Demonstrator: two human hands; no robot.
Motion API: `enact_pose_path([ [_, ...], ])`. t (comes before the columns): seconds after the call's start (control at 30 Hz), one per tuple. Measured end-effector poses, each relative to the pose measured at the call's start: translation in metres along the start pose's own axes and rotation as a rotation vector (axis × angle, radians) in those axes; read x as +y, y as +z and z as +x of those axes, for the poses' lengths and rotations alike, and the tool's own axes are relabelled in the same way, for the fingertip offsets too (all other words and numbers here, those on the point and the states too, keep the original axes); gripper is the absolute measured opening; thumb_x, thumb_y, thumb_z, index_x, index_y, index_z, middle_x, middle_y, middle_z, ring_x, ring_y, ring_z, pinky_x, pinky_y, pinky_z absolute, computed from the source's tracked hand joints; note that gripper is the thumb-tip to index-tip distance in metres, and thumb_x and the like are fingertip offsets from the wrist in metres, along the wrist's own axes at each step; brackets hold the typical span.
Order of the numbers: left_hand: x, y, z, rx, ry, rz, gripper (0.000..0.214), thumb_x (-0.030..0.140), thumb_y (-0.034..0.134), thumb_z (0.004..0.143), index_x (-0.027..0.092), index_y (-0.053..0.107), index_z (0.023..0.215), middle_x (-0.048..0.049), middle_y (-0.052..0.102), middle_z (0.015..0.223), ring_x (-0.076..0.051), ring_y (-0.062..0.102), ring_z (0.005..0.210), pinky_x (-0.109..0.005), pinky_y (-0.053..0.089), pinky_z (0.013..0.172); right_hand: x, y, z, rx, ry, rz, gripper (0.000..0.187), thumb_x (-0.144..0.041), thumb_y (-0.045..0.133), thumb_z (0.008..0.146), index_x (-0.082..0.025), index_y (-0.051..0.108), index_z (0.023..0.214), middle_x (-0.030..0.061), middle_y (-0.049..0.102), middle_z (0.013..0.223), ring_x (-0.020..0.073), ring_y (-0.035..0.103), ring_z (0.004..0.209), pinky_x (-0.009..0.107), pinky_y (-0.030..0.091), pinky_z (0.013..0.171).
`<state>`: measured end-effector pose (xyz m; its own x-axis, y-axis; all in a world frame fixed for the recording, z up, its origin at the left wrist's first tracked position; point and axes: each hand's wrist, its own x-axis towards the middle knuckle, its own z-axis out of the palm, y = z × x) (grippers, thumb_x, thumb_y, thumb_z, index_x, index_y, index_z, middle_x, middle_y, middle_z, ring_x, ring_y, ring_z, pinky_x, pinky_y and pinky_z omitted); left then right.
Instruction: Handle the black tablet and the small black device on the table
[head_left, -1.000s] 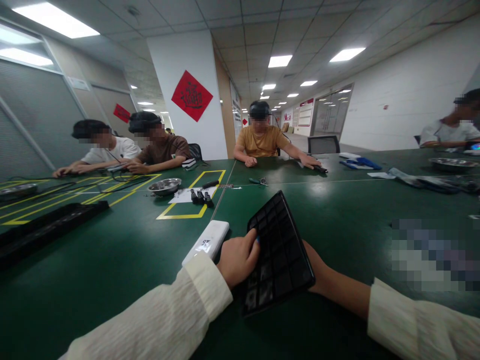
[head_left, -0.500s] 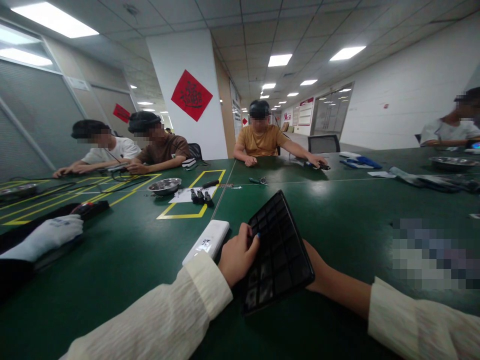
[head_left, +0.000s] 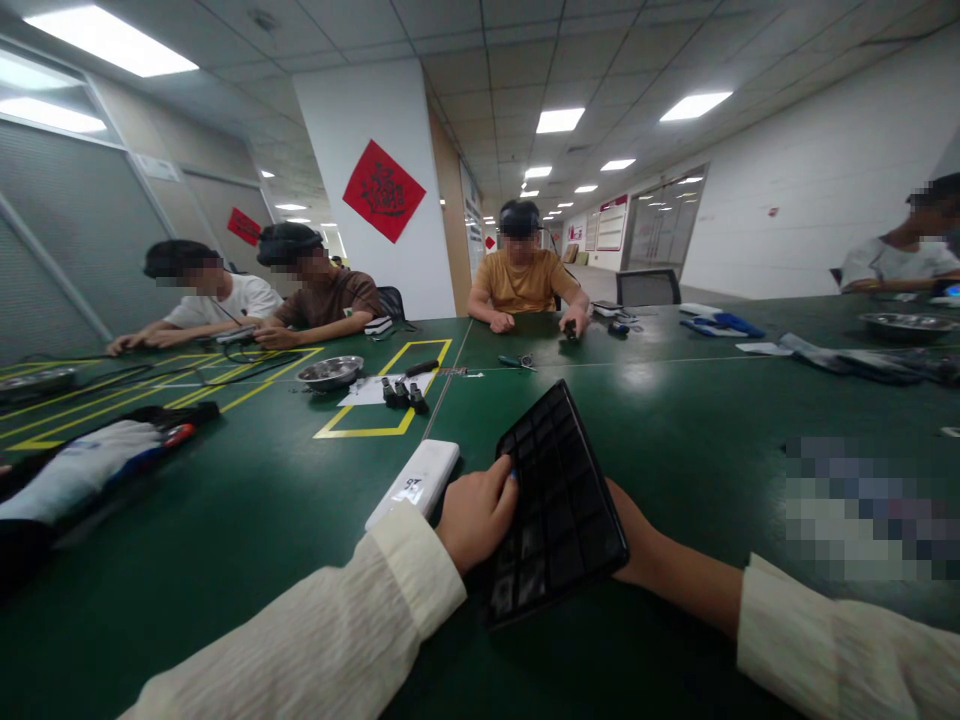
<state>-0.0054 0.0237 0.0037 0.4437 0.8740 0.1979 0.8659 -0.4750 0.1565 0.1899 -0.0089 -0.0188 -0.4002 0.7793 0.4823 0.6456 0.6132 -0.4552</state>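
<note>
A black tray (head_left: 564,505) divided into several small compartments is held tilted up off the table in front of me. My right hand (head_left: 628,525) grips it from behind on the right side. The fingers of that hand are hidden by the tray. On the tray's left side, my left hand (head_left: 474,508) has its thumb and fingers pinched together over the compartments. A tiny blue spot (head_left: 514,477) shows at the fingertips, too small to name. Beside the left hand lies a white power bank (head_left: 417,482) with a number on it.
Green table (head_left: 300,520); farther off stand a metal bowl (head_left: 330,372), black cylindrical parts (head_left: 403,393) on white paper and pliers (head_left: 517,361). At left is a co-worker's gloved hand (head_left: 112,455). Other people sit around, one opposite (head_left: 521,280). Gloves (head_left: 840,357) lie at right.
My left fingers have curled down and closed over the tray, which stays in place. The person opposite has drawn one hand inward with a dark object. The gloved hand at left has shifted.
</note>
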Motion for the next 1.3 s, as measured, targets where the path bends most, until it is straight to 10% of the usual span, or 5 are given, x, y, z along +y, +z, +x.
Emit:
enact_pose_path([
  [0.4,0.0024,-0.0035,0.0029,-0.027,-0.061,-0.148,0.042,0.038,0.020,0.093,0.019,0.051,0.074,-0.0039,0.064,0.077,-0.018,0.060,0.074,-0.026,0.032,0.060,-0.0004,-0.0003,-0.0004,0.031,-0.050,-0.017,0.015,-0.025,0.056,0.070,-0.018,0.064,0.079,0.0119,0.063,0.097,0.0251,0.059,0.084,0.038,0.053,0.069],
  [0.8,-0.0006,-0.0009,0.0001,0.011,0.000,-0.045,0.037,0.038,0.018,0.094,0.021,0.050,0.096,-0.0045,0.065,0.079,-0.020,0.062,0.075,-0.028,0.034,0.062,-0.0035,-0.0031,0.0006,0.054,-0.044,-0.043,0.023,-0.025,0.058,0.068,-0.017,0.065,0.088,0.0112,0.063,0.094,0.0270,0.058,0.088,0.041,0.052,0.072],
  [1.07,0.0038,-0.0032,0.0030,-0.058,-0.075,-0.200,0.053,0.046,0.017,0.092,0.019,0.053,0.065,-0.0030,0.061,0.068,-0.017,0.058,0.066,-0.026,0.031,0.057,-0.0010,-0.0015,0.0005,-0.020,-0.036,-0.087,0.015,-0.026,0.060,0.066,-0.019,0.064,0.079,0.0094,0.063,0.096,0.0250,0.057,0.090,0.038,0.052,0.074],
  [1.3,0.0028,-0.0034,0.0031,0.000,-0.071,-0.259,0.033,0.043,0.024,0.092,0.021,0.048,0.086,-0.0011,0.062,0.075,-0.016,0.058,0.068,-0.025,0.033,0.058,-0.0058,-0.0046,0.0021,-0.014,-0.036,-0.060,0.015,-0.024,0.057,0.070,-0.017,0.064,0.081,0.0111,0.062,0.100,0.0255,0.057,0.092,0.039,0.052,0.075],
])
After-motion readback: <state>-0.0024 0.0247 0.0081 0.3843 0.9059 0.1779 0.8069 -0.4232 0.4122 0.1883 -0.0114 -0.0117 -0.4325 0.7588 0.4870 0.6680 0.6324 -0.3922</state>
